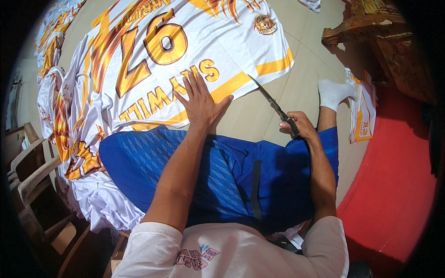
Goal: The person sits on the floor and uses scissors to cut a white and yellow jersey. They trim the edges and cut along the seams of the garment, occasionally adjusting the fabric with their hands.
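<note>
A white jersey panel [232,55] with orange and yellow print lies spread on the floor. My left hand [201,104] rests flat on its near edge, fingers spread over the printed letters. On the right, my right hand [300,124] grips the handles of a pair of dark scissors [272,101]. Their blades point up and left, and the tip meets the orange border of the panel, where a thin line runs on up through the cloth. The blades look nearly together. Most of the handle is hidden in my fingers.
Bunched printed cloth [62,111] and white fabric [102,197] heap up at the left, beside wooden chairs [34,171]. A folded printed piece [364,109] lies beside my socked foot [333,94]. Carved wooden furniture [375,34] stands at the far right, above a red mat [389,180].
</note>
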